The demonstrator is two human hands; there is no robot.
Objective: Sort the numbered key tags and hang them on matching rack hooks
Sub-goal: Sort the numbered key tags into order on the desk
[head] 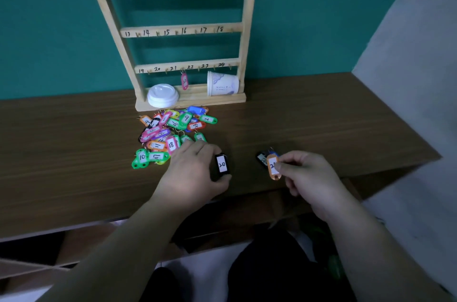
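The left hand (195, 173) has its grip round a black tag (221, 165); the right hand (306, 174) has an orange tag (273, 167) pinched in its grip. The pile (170, 133) lies at 11 o'clock from the left hand.

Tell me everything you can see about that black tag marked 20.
The black tag is a small dark plastic oblong with a white label handwritten 20. Its label faces the camera, its long side pointing toward the rack. The left hand pinches it, a finger at its far end, the thumb at its near end, just right of the pile of coloured tags. Whether it touches the brown table cannot be told.
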